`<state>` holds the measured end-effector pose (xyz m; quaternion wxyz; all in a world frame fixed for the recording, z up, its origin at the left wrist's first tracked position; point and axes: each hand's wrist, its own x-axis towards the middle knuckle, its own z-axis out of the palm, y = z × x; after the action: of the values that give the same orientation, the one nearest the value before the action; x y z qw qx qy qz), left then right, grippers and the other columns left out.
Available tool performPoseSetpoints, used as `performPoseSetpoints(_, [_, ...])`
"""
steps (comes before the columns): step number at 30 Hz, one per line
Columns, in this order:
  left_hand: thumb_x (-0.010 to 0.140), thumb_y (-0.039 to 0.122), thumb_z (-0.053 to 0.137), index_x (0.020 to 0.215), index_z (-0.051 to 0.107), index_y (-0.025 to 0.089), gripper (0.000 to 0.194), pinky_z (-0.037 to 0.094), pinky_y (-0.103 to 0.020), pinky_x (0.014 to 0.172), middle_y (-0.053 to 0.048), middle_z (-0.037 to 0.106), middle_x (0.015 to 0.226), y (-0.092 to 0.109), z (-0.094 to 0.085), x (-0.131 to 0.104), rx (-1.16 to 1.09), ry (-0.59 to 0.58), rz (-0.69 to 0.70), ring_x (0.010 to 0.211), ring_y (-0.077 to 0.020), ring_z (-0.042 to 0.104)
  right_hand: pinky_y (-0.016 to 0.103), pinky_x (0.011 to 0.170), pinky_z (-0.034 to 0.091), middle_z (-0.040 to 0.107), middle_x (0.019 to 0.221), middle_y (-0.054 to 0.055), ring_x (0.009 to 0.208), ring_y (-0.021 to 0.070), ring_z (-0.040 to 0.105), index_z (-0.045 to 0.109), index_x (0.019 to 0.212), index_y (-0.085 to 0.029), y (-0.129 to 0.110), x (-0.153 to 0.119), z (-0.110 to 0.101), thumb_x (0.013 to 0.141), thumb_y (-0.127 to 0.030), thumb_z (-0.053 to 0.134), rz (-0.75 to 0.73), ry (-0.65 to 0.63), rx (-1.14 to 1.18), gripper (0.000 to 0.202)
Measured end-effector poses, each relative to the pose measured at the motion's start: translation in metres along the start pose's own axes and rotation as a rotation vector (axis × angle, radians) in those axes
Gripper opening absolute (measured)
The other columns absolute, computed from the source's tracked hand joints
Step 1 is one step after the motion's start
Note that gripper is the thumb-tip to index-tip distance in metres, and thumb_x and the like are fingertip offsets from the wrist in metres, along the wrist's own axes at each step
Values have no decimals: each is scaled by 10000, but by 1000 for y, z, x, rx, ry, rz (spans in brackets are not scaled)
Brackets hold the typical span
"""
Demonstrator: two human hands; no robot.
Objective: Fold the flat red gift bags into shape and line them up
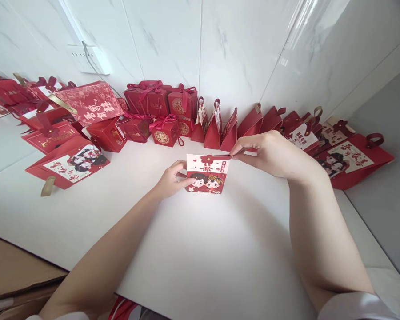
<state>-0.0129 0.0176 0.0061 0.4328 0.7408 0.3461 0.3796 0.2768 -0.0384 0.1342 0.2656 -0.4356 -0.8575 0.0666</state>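
Note:
A small red and white gift box (pixel 207 175), printed with two cartoon faces and a dark red flower-shaped piece near its top, is held upright between my hands above the white table (pixel 200 249). My left hand (pixel 173 178) grips its left side, thumb on the printed front and fingers behind. At its upper right corner, the thumb and fingertips of my right hand (pixel 262 153) pinch the top edge. The back of the box and the fingers behind it are hidden.
Red cube boxes with ribbons (pixel 165 131) stand along the tiled wall (pixel 173 40). Triangular red boxes (pixel 213 133) line the back right. Larger red gift boxes (pixel 73 162) crowd the left. A power strip (pixel 88 59) is on the wall; a cardboard box (pixel 16 262) sits below the table's left edge.

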Motion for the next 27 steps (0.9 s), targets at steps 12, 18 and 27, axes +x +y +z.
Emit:
performPoseSetpoints(12, [782,300,745,1153,694,246,379,581,-306,861,-79,584,1266,-3,-1,-1,39,-11,26,1155,-246,600,338,674,544,754,906,26,815,224,716,708,955,-231,5,3,7,887,-247,650,47,-21,32,90])
performPoseSetpoints(18, [782,292,750,1121,699,226,350,543,-356,940,-90,610,1214,-3,0,-1,20,23,58,1127,-248,605,319,648,515,750,855,26,744,205,699,717,879,-219,3,7,15,913,-255,623,67,-56,28,106])
performPoseSetpoints(27, [786,382,753,884,712,201,210,472,-406,1051,-79,625,1164,11,-10,1,138,95,145,1125,-239,615,283,637,485,736,836,10,735,177,679,673,847,-206,0,9,18,913,-237,578,139,-94,80,121])
